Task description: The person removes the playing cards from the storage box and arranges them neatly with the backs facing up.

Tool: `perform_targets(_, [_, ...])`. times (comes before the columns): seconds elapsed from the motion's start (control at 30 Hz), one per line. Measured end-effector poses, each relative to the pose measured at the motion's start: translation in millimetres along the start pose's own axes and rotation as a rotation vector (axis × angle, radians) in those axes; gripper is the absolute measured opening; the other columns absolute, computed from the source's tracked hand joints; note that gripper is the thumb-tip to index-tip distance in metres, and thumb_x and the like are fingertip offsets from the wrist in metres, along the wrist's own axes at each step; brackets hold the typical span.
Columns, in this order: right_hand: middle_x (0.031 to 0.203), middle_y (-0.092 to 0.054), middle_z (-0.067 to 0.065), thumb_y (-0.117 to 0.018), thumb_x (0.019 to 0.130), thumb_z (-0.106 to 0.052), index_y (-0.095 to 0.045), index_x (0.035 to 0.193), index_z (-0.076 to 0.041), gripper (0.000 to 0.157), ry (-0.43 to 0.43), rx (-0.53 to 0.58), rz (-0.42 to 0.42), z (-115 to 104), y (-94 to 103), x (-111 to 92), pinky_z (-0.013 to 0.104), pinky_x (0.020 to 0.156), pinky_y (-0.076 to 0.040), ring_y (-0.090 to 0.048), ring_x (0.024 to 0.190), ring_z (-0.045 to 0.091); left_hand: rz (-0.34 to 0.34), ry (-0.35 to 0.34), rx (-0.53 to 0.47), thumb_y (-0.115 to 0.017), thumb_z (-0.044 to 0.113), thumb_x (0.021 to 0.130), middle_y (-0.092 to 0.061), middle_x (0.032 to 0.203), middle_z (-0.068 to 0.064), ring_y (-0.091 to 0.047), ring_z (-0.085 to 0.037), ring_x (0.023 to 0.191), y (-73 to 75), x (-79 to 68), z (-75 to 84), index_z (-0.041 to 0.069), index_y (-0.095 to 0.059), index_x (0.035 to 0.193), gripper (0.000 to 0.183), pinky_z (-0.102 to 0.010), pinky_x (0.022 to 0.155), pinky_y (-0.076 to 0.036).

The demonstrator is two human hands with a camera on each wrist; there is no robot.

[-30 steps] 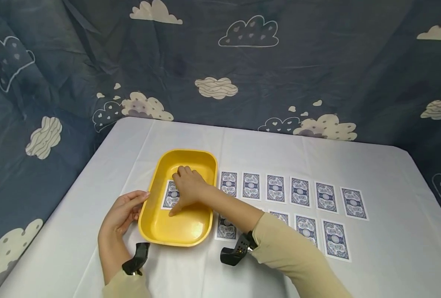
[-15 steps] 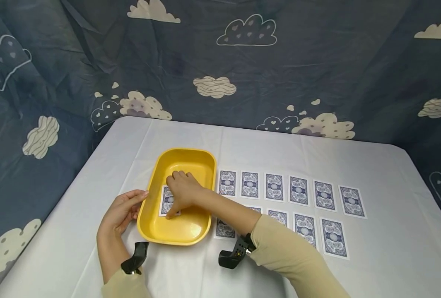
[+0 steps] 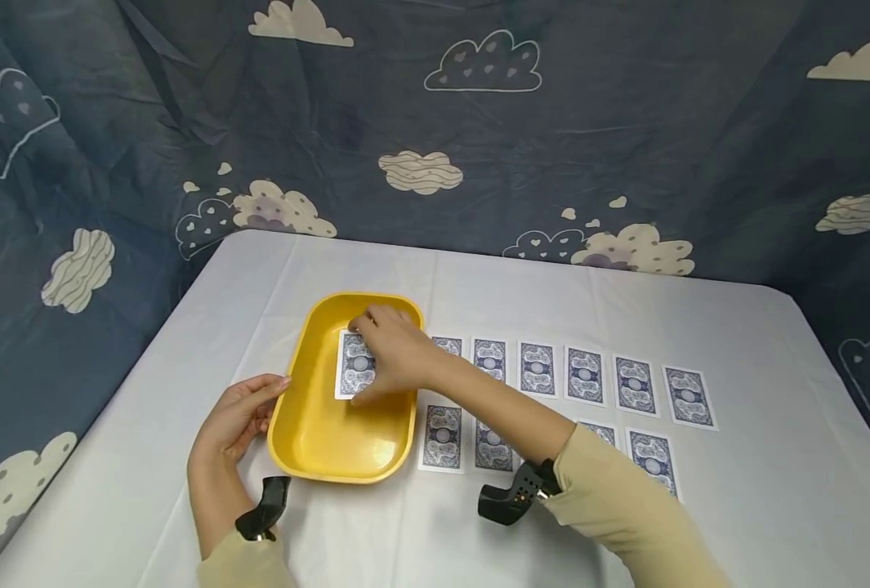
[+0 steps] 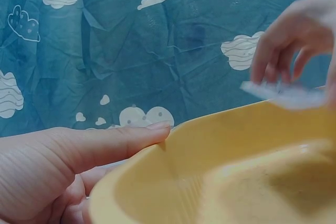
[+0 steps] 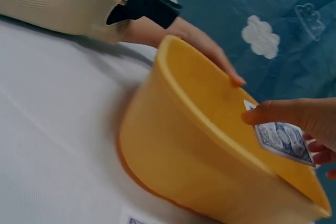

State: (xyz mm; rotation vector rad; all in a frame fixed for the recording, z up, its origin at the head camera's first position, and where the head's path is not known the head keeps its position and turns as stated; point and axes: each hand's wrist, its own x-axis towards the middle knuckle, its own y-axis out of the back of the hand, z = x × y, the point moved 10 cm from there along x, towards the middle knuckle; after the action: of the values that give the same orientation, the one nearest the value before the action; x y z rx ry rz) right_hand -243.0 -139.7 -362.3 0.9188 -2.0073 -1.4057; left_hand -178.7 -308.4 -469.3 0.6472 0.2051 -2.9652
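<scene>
A yellow tray (image 3: 324, 445) stands on the white table, left of the middle. My left hand (image 3: 232, 420) grips its left side; in the left wrist view the thumb (image 4: 142, 135) lies along the rim and the fingers are outside the wall. Over the tray, my right hand (image 3: 401, 351) pinches a blue-backed playing card (image 3: 354, 371) between thumb and fingers. The card appears raised and slightly tilted in the left wrist view. From the right wrist, the card (image 5: 286, 140) shows its patterned back near the rim. How many cards are held, I cannot tell.
Two rows of face-down playing cards lie right of the tray, one card (image 3: 584, 376) in the far row and another (image 3: 443, 437) in the near row. My right forearm covers part of the near row. A dark cloud-print cloth (image 3: 376, 106) hangs behind the table (image 3: 736, 490).
My right hand reached down to the card on the tray's bottom, then lifted it and moved up and right with it. My left hand stays on the tray's rim.
</scene>
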Motion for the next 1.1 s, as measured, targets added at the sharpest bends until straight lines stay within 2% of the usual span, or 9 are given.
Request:
perform_targets(0.17, [0.114,-0.047,0.004,-0.083,0.053,-0.054,-0.048,0.124,-0.008,0.092,0.002,0.044,0.076,14,29.1,-23,0.034,0.100,-0.029,-0.041,0.107,0.019,-0.035,-0.006,-0.009,-0.065,0.022,0.087,-0.060,0.065,0.004,-0.043,-0.006,0.043,-2.5,-1.1,2.6,0.018,-0.068,0.080,0.008,-0.016,0.043,-0.039])
perform_targets(0.27, [0.114,-0.047,0.003,-0.084,0.051,-0.051,-0.048,0.123,-0.009,0.091,0.010,0.060,0.093,23,42.2,-40,0.034,0.101,-0.028,-0.041,0.107,0.018,-0.044,-0.006,-0.010,-0.064,0.022,0.088,-0.060,0.067,0.003,-0.043,-0.006,0.044,-2.5,-2.3,4.0,0.017,-0.068,0.082,0.008,-0.016,0.043,-0.040])
perform_targets(0.53, [0.116,-0.047,0.002,-0.084,0.051,-0.051,-0.048,0.124,-0.010,0.091,0.018,0.037,0.084,53,57.7,-94,0.037,0.102,-0.029,-0.040,0.109,0.017,-0.050,0.015,-0.020,-0.064,0.022,0.087,-0.061,0.068,0.003,-0.043,-0.007,0.045,-5.9,-4.5,0.4,0.017,-0.068,0.083,0.008,-0.017,0.044,-0.040])
perform_targets(0.67, [0.118,-0.046,0.002,-0.084,0.050,-0.052,-0.048,0.124,-0.011,0.092,-0.041,0.022,0.083,77,64.9,-127,0.039,0.099,-0.031,-0.040,0.110,0.018,-0.061,0.013,-0.024,-0.064,0.022,0.088,-0.061,0.068,0.003,-0.044,-0.007,0.045,-9.4,-4.0,-0.3,0.017,-0.068,0.083,0.008,-0.017,0.044,-0.040])
perform_targets(0.93, [0.121,-0.045,0.006,-0.087,0.049,-0.046,-0.048,0.125,-0.011,0.093,-0.224,-0.002,0.086,129,80.5,-202,0.048,0.097,-0.034,-0.040,0.111,0.025,-0.050,0.029,-0.015,-0.065,0.023,0.087,-0.061,0.067,0.004,-0.044,-0.006,0.045,-9.5,-6.0,-0.2,0.018,-0.068,0.083,0.008,-0.015,0.044,-0.040])
perform_targets(1.1, [0.117,-0.047,0.007,-0.088,0.049,-0.042,-0.049,0.122,-0.009,0.090,-0.277,-0.037,0.107,150,83.4,-247,0.053,0.093,-0.036,-0.041,0.110,0.027,-0.034,0.054,-0.019,-0.065,0.024,0.087,-0.062,0.070,0.003,-0.045,-0.006,0.046,-9.0,-9.1,-1.6,0.018,-0.068,0.082,0.008,-0.015,0.044,-0.041])
